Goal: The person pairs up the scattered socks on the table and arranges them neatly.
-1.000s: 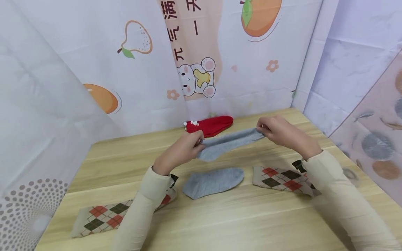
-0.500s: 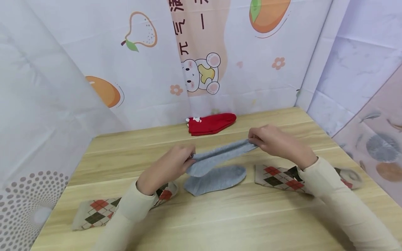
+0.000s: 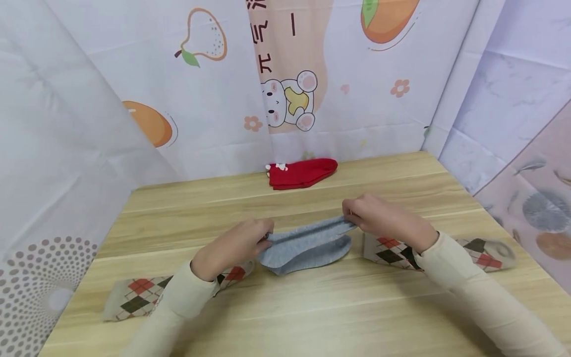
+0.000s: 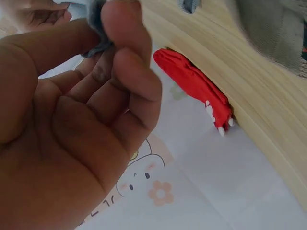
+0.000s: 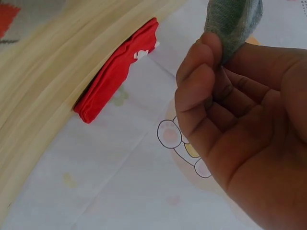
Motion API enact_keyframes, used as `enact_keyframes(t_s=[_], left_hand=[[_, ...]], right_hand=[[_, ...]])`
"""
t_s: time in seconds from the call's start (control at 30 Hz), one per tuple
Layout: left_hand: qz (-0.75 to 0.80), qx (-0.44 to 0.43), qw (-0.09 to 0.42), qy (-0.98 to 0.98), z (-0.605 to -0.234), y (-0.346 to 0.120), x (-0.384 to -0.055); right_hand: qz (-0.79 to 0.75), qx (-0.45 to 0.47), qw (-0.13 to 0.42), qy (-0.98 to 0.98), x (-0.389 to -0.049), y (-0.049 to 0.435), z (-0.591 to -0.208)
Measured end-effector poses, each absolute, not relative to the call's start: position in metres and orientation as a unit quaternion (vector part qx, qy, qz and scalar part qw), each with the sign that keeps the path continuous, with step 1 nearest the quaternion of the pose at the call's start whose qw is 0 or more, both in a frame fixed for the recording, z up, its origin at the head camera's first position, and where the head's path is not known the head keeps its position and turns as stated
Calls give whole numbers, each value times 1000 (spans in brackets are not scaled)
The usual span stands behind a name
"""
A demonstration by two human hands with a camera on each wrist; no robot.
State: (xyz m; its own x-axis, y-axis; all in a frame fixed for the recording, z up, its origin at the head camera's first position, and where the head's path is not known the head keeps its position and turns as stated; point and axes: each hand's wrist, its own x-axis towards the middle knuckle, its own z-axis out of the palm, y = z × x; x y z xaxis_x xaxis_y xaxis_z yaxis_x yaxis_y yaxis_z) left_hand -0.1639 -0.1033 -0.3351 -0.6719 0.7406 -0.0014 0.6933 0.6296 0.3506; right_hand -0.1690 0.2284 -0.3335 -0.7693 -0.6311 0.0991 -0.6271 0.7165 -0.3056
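Observation:
A grey sock (image 3: 308, 237) is stretched between both hands, just above a second grey sock (image 3: 323, 257) that lies on the table and is partly hidden by it. My left hand (image 3: 236, 245) pinches the held sock's left end between thumb and fingers; the left wrist view shows the grey cloth at the fingertips of that hand (image 4: 91, 100). The right end is pinched by my right hand (image 3: 385, 220), also seen in the right wrist view, where grey fabric (image 5: 232, 24) rises from the fingertips.
Argyle socks lie to either side, one (image 3: 138, 297) under the left forearm and one (image 3: 484, 253) behind the right. A red sock item (image 3: 303, 173) with white trim lies at the back of the wooden table (image 3: 312, 317), against a printed curtain (image 3: 200, 124).
Both hands have come down and towards the body with the grey sock, from beside the red sock item to just over the other grey sock. The camera view has shifted slightly.

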Motion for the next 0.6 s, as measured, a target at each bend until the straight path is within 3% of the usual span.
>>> enact_keyframes(t_s=[0.37, 0.6], left_hand=[[137, 406, 93, 899, -339, -103, -165], [138, 394, 120, 901, -345, -102, -164]], right_hand=[[-141, -326, 58, 933, -165, 221, -341], [-130, -342, 44, 930, -165, 219, -348]])
